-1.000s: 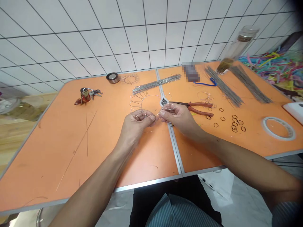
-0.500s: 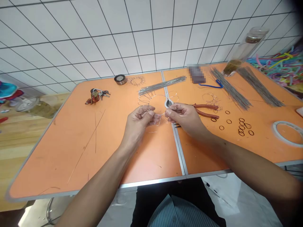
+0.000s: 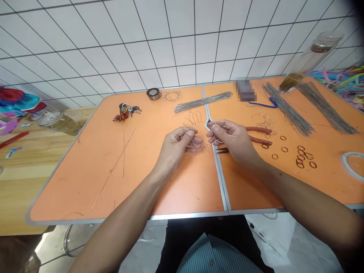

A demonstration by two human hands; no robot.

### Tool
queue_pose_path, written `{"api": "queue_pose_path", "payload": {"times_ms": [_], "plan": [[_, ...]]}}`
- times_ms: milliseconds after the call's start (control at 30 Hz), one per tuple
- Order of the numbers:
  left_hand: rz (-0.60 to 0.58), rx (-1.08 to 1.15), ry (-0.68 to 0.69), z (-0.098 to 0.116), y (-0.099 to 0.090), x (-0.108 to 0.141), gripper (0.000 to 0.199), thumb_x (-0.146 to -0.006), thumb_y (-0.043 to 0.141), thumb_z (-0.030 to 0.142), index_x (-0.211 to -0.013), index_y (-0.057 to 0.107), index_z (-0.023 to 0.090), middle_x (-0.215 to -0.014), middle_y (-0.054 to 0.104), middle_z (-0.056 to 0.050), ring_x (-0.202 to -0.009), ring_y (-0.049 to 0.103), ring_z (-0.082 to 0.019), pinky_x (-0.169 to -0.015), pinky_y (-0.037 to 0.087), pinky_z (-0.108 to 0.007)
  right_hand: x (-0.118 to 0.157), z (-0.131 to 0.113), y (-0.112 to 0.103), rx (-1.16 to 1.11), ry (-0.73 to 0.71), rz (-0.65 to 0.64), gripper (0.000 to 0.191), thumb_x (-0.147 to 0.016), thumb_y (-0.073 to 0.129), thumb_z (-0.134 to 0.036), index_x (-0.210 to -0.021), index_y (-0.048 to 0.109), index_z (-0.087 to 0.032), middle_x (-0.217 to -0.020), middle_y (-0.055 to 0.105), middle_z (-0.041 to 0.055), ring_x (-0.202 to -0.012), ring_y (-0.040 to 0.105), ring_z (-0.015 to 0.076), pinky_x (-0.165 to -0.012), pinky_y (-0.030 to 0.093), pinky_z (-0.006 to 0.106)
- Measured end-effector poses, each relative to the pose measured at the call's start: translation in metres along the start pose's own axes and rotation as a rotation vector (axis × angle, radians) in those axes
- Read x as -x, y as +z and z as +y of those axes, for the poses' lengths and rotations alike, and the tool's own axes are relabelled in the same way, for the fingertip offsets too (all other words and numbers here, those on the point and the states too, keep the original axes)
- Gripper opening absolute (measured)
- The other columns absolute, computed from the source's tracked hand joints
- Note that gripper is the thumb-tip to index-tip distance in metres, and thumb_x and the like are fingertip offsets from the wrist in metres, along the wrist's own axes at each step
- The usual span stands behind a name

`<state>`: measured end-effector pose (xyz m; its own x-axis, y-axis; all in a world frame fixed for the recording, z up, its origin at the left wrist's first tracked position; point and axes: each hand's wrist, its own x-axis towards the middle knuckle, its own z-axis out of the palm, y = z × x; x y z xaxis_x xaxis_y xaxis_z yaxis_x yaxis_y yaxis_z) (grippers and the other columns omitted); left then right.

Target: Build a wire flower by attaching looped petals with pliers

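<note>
A thin wire ring with looped petals (image 3: 195,118) is held up over the middle of the orange table (image 3: 136,189). My left hand (image 3: 178,146) pinches its left side between thumb and fingers. On its right side my right hand (image 3: 231,138) closes thumb and fingers on the wire, near the table's centre seam. Pliers with red handles (image 3: 260,141) lie partly under my right hand, their dark tips showing to its left. A bundle of straight wires (image 3: 203,101) rests behind the hands.
Keys (image 3: 126,111), a tape roll (image 3: 153,93) and a second wire ring (image 3: 171,96) lie at the back left. Small dark rings (image 3: 300,156), wire bundles (image 3: 288,110), a blue bent piece (image 3: 263,103) and a glass bottle (image 3: 309,62) are on the right.
The camera view has shifted, so the table items appear further right. The wire ring has turned in my hands, and my right hand's fingers have changed position on it.
</note>
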<state>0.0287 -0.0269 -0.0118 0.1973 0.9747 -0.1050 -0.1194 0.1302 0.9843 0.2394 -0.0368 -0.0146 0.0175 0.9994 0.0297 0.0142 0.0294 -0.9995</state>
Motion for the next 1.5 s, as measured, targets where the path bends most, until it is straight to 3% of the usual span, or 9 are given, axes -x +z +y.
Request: {"api": "queue_pose_path", "payload": {"times_ms": [200,333,533,667,833,1000,1167,1367,1500], "plan": [[0.002,-0.032,0.054,0.002,-0.002,0.001,0.036,-0.092,0.087,0.053,-0.102,0.079,0.019,-0.091,0.084,-0.007,-0.075,0.074,-0.015,-0.074,0.059,-0.027,0.000,-0.006,0.000,-0.026,0.064,-0.033,0.029,-0.086,0.094,-0.041,-0.098,0.076,-0.022,-0.090,0.082,0.0044,-0.077,0.075,0.0167,-0.070,0.061,0.029],[-0.036,-0.040,0.048,0.003,-0.002,0.001,0.032,-0.090,0.089,0.049,-0.093,0.079,0.018,-0.090,0.084,-0.007,-0.071,0.073,-0.014,-0.073,0.060,-0.027,0.002,-0.006,0.001,0.020,0.081,-0.097,0.028,-0.091,0.090,-0.044,-0.096,0.076,-0.021,-0.084,0.079,0.0038,-0.072,0.072,0.0153,-0.064,0.057,0.027],[-0.007,0.010,-0.011,0.002,0.000,0.000,0.035,-0.082,0.094,0.048,-0.090,0.079,0.017,-0.087,0.084,-0.008,-0.076,0.076,-0.017,-0.078,0.065,-0.031,0.003,-0.007,0.002,0.017,0.051,0.008,0.027,-0.092,0.089,-0.043,-0.090,0.073,-0.022,-0.078,0.076,0.0020,-0.068,0.068,0.0140,-0.065,0.059,0.027],[-0.001,0.007,-0.049,0.002,-0.001,-0.001,0.026,-0.084,0.089,0.041,-0.087,0.077,0.018,-0.088,0.084,-0.008,-0.074,0.076,-0.016,-0.075,0.063,-0.029,0.003,-0.008,0.002,0.029,0.050,0.011,0.025,-0.092,0.089,-0.042,-0.090,0.073,-0.022,-0.078,0.076,0.0015,-0.068,0.068,0.0139,-0.067,0.060,0.028],[0.009,-0.009,-0.016,0.005,0.000,0.000,0.025,-0.081,0.090,0.035,-0.097,0.078,0.020,-0.087,0.083,-0.004,-0.071,0.073,-0.014,-0.074,0.060,-0.028,0.006,-0.007,0.005,0.051,0.032,-0.042,0.025,-0.092,0.087,-0.042,-0.089,0.072,-0.023,-0.077,0.075,0.0011,-0.067,0.067,0.0140,-0.066,0.059,0.028],[0.001,-0.024,-0.011,0.005,0.001,0.000,0.022,-0.083,0.087,0.038,-0.084,0.075,0.019,-0.083,0.081,-0.004,-0.068,0.071,-0.014,-0.071,0.059,-0.028,0.010,-0.010,0.008,0.062,0.005,-0.040,0.020,-0.095,0.083,-0.038,-0.090,0.072,-0.022,-0.077,0.075,0.0011,-0.067,0.067,0.0140,-0.066,0.059,0.028],[0.006,-0.025,0.010,0.003,0.001,0.001,0.019,-0.085,0.087,0.035,-0.092,0.078,0.020,-0.084,0.082,-0.003,-0.069,0.072,-0.014,-0.071,0.059,-0.027,0.010,-0.011,0.010,0.090,-0.011,-0.052,0.018,-0.094,0.082,-0.036,-0.088,0.071,-0.023,-0.076,0.075,0.0014,-0.067,0.068,0.0149,-0.065,0.060,0.028],[-0.065,-0.041,0.026,0.001,0.003,0.002,0.023,-0.086,0.086,0.038,-0.084,0.074,0.019,-0.082,0.081,-0.006,-0.067,0.071,-0.014,-0.069,0.059,-0.027,0.008,-0.006,0.010,0.150,-0.069,-0.149,0.014,-0.094,0.080,-0.036,-0.091,0.074,-0.023,-0.081,0.077,0.0022,-0.072,0.071,0.0171,-0.067,0.061,0.031],[-0.084,-0.028,0.016,0.000,0.006,0.003,0.022,-0.086,0.085,0.036,-0.082,0.071,0.019,-0.078,0.081,-0.005,-0.061,0.069,-0.014,-0.064,0.058,-0.028,0.010,-0.008,0.011,0.197,-0.111,-0.143,0.015,-0.094,0.074,-0.030,-0.081,0.072,-0.023,-0.076,0.075,0.0012,-0.069,0.067,0.0160,-0.067,0.058,0.031]]}}
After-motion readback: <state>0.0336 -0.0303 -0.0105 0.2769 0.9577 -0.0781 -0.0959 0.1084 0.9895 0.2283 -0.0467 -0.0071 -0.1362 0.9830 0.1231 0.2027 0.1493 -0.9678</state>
